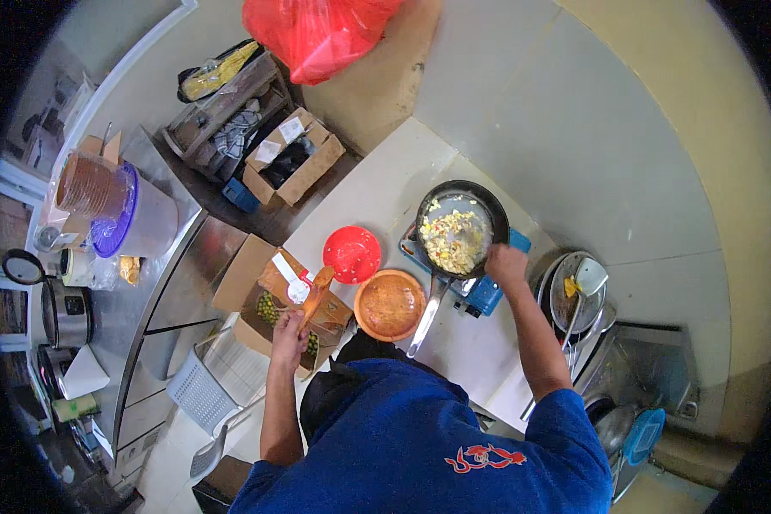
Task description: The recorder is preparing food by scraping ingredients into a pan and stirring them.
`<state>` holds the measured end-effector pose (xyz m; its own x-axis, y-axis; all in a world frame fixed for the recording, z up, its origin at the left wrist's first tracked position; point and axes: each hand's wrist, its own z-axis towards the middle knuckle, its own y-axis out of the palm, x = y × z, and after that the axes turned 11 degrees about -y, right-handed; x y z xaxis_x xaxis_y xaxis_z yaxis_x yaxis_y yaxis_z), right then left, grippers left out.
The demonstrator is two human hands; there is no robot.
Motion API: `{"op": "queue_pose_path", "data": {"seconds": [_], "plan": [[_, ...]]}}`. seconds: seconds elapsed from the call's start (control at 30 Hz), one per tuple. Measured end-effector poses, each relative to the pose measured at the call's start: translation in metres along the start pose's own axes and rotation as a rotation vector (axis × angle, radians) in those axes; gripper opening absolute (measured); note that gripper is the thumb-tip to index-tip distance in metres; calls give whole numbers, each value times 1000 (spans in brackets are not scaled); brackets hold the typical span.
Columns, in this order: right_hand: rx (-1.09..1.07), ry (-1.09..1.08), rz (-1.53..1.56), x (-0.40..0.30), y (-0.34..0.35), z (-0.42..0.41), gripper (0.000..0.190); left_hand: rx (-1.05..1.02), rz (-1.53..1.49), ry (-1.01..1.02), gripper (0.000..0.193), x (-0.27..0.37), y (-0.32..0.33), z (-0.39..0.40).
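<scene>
My left hand (pixel 289 337) is wrapped around a brown, pestle-like wooden tool (pixel 317 295), its thick end pointing up over an open cardboard box. My right hand (pixel 506 263), fingers curled, is at the right rim of a black frying pan (pixel 466 186); whether it holds anything is hidden. Chopped, scrambled-egg-like food (pixel 453 241) with red and yellow bits lies in the pan. Under the pan is a blue portable gas stove (pixel 488 297). A wide orange-brown bowl (pixel 390 305) and a red plastic bowl (pixel 352 254) with pale scraps stand left of the pan.
Right of the stove are stacked pans and a white spatula (pixel 590 277), beside a sink (pixel 642 366). At left stand the cardboard box (pixel 241 270), a grey plastic chair (pixel 202 389) and a steel counter (pixel 128 308). A red plastic bag (pixel 321 38) hangs ahead.
</scene>
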<state>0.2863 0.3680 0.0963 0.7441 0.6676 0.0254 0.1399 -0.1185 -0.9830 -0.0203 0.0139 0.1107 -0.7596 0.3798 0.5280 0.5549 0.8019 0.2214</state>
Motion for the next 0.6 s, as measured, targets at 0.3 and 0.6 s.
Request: {"op": "queue_pose_path", "data": {"seconds": [0.3,0.6], "plan": [[41,36,-27,-5,-16,-16,14,30,-96,81,25,-2,-28,45],[205,71,78,-20,-10,-34,11,121,-16,109,28,0,-22,106]]}}
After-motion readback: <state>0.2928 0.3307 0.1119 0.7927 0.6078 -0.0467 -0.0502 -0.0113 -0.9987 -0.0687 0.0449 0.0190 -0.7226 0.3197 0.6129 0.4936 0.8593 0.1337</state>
